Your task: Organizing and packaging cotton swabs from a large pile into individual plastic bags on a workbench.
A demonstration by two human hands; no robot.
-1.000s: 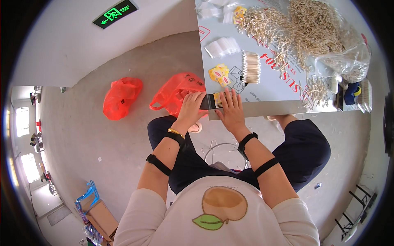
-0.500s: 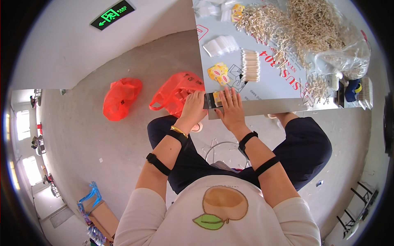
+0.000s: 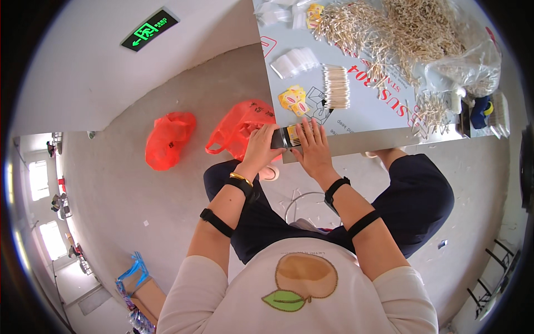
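Note:
At the near left corner of the table, my two hands work close together on a small pack of cotton swabs (image 3: 295, 135) with a yellow card in it. My left hand (image 3: 260, 149) has its fingers closed on a dark flat piece (image 3: 279, 139) at the pack's left end; what that piece is I cannot make out. My right hand (image 3: 315, 151) lies over the pack's right part, holding it with fingers straight and thumb at the near side. Just beyond are yellow cards (image 3: 293, 100), a neat row of cotton swabs (image 3: 336, 87) and clear plastic sleeves (image 3: 295, 63).
A large heap of loose swabs (image 3: 420, 33) covers the table's (image 3: 372, 119) far right, beside a clear plastic bag (image 3: 464, 75). A dark blue and yellow object (image 3: 480, 113) stands at the right end. Two red plastic bags (image 3: 168, 142) (image 3: 236, 128) are on the left, near the floor.
The view has shifted slightly. Both hands stay on the pack at the table corner, with the dark piece now tilted a little differently under my left fingers.

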